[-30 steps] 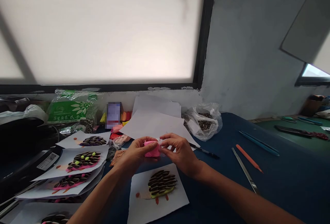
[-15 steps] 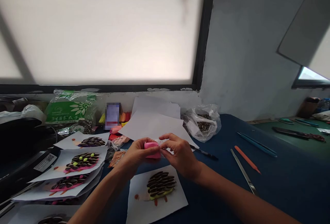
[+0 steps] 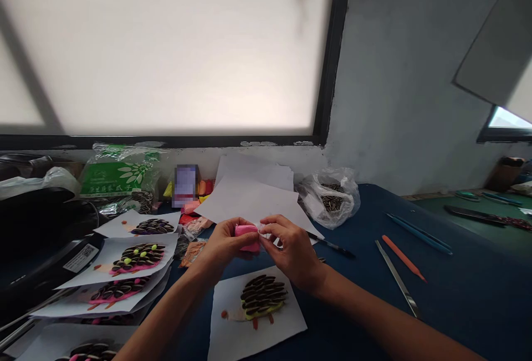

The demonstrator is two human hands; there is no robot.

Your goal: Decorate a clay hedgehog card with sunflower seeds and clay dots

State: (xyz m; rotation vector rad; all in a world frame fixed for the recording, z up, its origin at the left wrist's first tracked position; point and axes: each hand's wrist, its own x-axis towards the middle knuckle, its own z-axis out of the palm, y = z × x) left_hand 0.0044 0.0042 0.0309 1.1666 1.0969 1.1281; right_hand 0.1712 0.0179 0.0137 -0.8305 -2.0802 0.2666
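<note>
My left hand (image 3: 228, 245) is closed around a pink packet of modelling clay (image 3: 246, 232), held above the table. At the packet's right end my right hand (image 3: 288, 247) pinches with thumb and fingers, seemingly on its clear wrapper; the exact grip is too small to make out. Below both hands lies a white paper card (image 3: 226, 339) bearing a hedgehog (image 3: 262, 300) built of dark striped sunflower seeds on yellow-green clay, with a brown nose and two brown feet.
Finished-looking hedgehog cards (image 3: 137, 258) are stacked on the left beside a black bag (image 3: 37, 222). Behind lie white paper sheets (image 3: 249, 197), a seed bag (image 3: 330, 200) and a green seed packet (image 3: 120, 175). Blue tweezers (image 3: 419, 233), an orange tool (image 3: 403, 258) and a metal blade (image 3: 397, 278) rest right.
The whole view has shifted slightly, so things appear a little further right. Both hands stay at the pink packet, with the right fingers drawn slightly closer to its end.
</note>
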